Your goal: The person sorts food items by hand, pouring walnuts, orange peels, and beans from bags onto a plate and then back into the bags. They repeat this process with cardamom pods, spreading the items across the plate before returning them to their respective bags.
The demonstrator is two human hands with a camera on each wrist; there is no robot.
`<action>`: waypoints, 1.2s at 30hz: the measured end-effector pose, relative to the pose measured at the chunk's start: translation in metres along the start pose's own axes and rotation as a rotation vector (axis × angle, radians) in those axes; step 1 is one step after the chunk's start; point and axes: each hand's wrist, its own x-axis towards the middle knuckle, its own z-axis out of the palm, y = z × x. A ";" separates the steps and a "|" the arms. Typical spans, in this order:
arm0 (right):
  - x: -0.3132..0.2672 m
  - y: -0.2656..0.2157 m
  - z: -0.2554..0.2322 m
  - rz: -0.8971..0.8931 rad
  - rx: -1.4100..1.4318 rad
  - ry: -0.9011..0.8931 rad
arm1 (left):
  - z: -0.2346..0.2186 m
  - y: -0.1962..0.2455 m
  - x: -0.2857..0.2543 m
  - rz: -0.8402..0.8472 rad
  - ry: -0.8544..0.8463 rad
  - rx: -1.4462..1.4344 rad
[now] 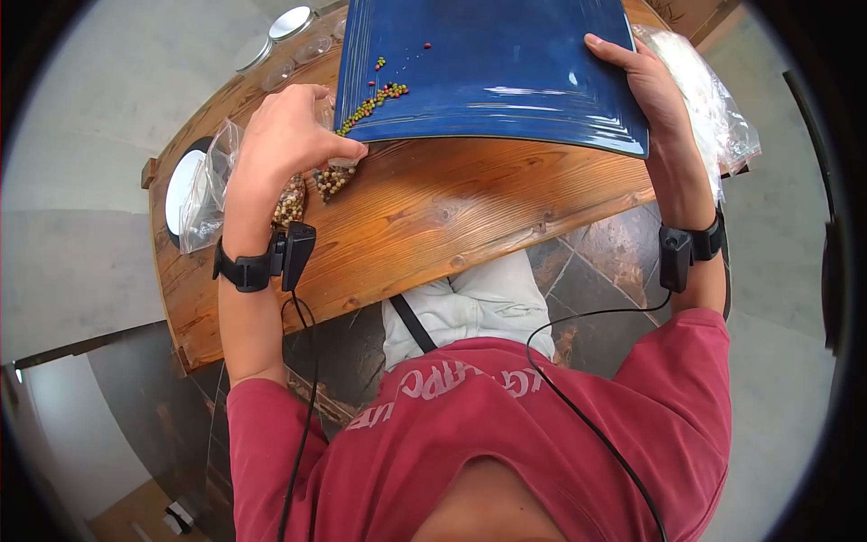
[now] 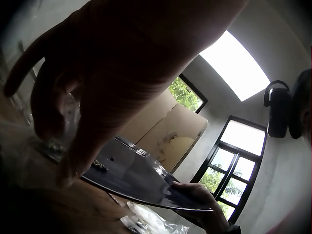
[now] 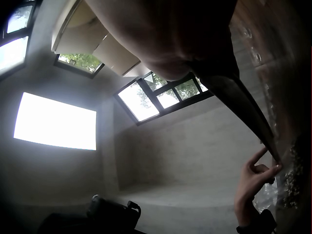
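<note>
A square blue tray (image 1: 506,63) with a ridged rim is held up over the table, sloping toward its near left corner. Small green and red beans (image 1: 388,92) trail along its left side into that corner. My right hand (image 1: 657,90) grips the tray's right edge, thumb on top and fingers hidden underneath. At the low corner, my left hand (image 1: 293,131) curls round a see-through piece (image 2: 71,117), mostly hidden by the fingers; I cannot tell whether it is a jar or a bag. Its thumb lies right by the tray's corner.
Mixed brown and pale seeds (image 1: 334,183) in clear plastic lie below my left hand, with more seeds (image 1: 291,200) beside them. A white round dish (image 1: 185,194) and plastic bag (image 1: 206,203) are at left. Metal lids (image 1: 291,23) stand behind. Another clear bag (image 1: 700,90) lies right.
</note>
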 end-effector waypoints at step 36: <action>-0.026 -0.041 0.034 -0.089 0.062 0.049 | 0.007 -0.007 0.016 0.066 -0.014 0.041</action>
